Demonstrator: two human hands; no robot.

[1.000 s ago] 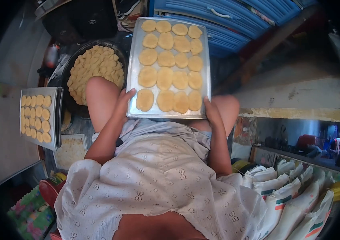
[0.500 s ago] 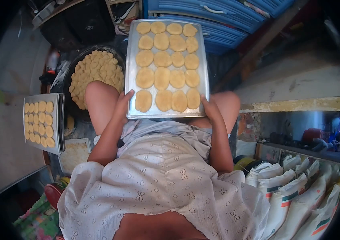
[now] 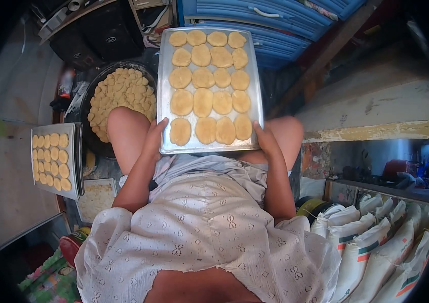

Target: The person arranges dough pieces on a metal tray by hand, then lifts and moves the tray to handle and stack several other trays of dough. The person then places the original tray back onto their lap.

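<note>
A metal baking tray bears rows of flattened, pale yellow dough rounds. It is held out over my knees, its near edge close to my lap. My left hand is closed on the tray's near left corner, thumb on the rim. At the near right corner, my right hand grips it the same way. The other fingers of both hands are hidden beneath the tray. Beyond my left knee stands a wide dark basin heaped with dough pieces.
To the left, another tray of dough rounds lies on a stack of trays. A flour-dusted tray sits lower down. Blue drawers stand ahead. White sacks crowd the right, below a worn wooden ledge.
The held tray sits slightly lower in view, along with most of the surroundings. Both hands keep the same grip on its corners.
</note>
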